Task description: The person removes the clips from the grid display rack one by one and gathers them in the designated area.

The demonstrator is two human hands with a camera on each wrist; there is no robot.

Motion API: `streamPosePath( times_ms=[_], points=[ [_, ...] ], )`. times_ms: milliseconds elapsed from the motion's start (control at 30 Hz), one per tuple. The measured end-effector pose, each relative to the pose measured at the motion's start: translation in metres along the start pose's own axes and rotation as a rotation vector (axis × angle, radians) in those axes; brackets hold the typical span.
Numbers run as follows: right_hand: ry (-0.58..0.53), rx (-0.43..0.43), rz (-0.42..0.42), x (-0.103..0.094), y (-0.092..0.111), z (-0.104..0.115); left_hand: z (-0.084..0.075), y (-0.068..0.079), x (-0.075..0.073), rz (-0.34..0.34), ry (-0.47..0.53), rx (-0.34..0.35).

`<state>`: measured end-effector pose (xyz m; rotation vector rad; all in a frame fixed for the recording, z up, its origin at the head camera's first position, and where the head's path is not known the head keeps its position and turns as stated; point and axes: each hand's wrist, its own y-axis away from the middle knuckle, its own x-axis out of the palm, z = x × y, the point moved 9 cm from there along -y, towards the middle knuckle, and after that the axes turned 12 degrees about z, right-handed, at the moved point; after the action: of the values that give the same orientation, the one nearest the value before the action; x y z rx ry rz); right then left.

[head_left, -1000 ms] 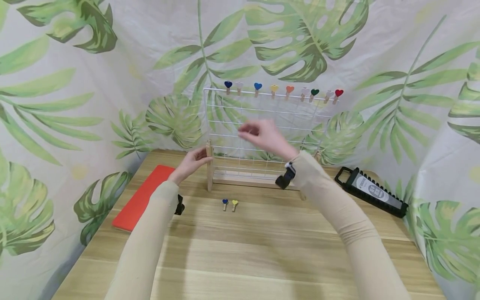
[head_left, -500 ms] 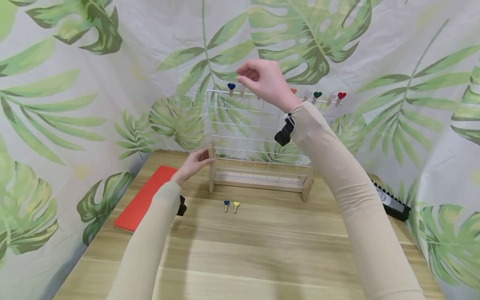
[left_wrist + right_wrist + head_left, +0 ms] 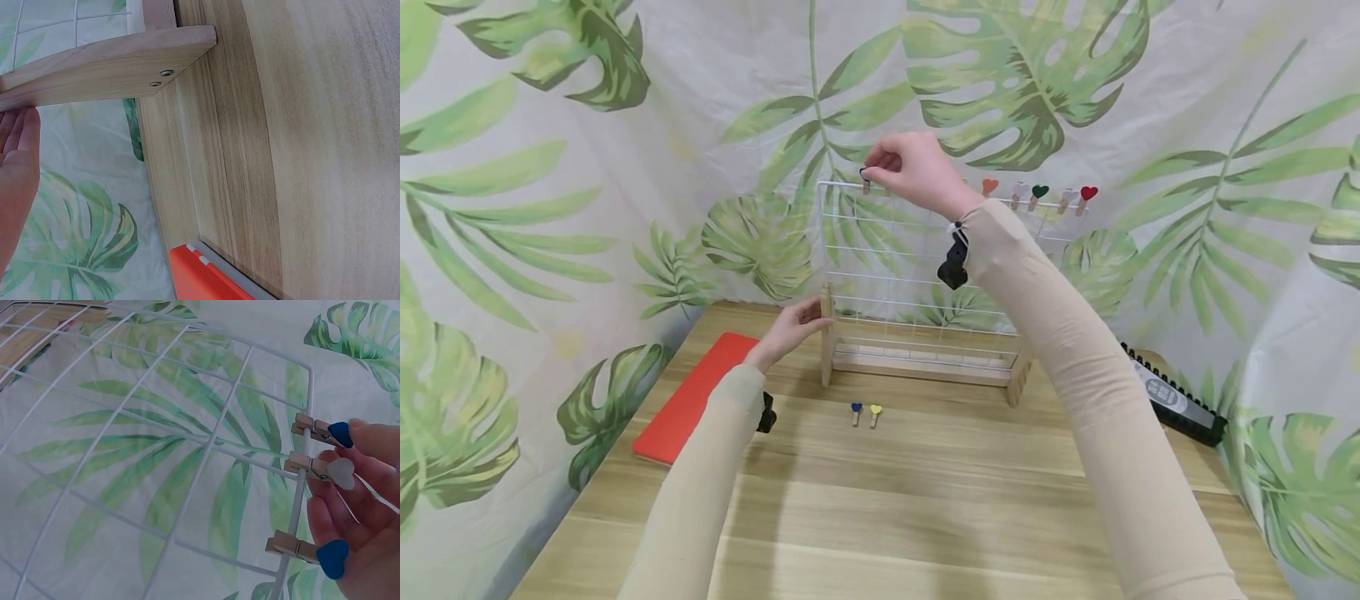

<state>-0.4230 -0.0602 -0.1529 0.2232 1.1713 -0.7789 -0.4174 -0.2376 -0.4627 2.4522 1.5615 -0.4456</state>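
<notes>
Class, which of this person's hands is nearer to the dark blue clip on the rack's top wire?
Right. The right hand is up at the dark blue clip, pinching it; the left hand is lower down, at the wooden side post.

Got a flat red folder-ish thing (image 3: 694, 398) on the left of the wood-grain table (image 3: 880, 508). Far right there's a black case (image 3: 1187, 408), ridged edge, grey label, partly blocked from view. Leafy green-and-white cloth (image 3: 760, 58) hangs left, right and far side.
</notes>
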Motion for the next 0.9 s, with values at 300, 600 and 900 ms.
streamPosePath(
  times_ms=[300,600,900],
  points=[
    [0.048,0.024,-0.047,-0.0015,-0.0012,0.0033,0.0003,-0.0005,-0.0002,-0.001,-0.026,-0.009],
    [0.065,0.017,-0.112,-0.003,0.0011,0.0054,-0.0024,0.0019,0.0007,0.003,-0.023,-0.026],
    [0.058,-0.023,-0.157,-0.0066,0.0034,0.0095,0.0016,0.0013,-0.0018,-0.006,-0.033,-0.034]
  ],
)
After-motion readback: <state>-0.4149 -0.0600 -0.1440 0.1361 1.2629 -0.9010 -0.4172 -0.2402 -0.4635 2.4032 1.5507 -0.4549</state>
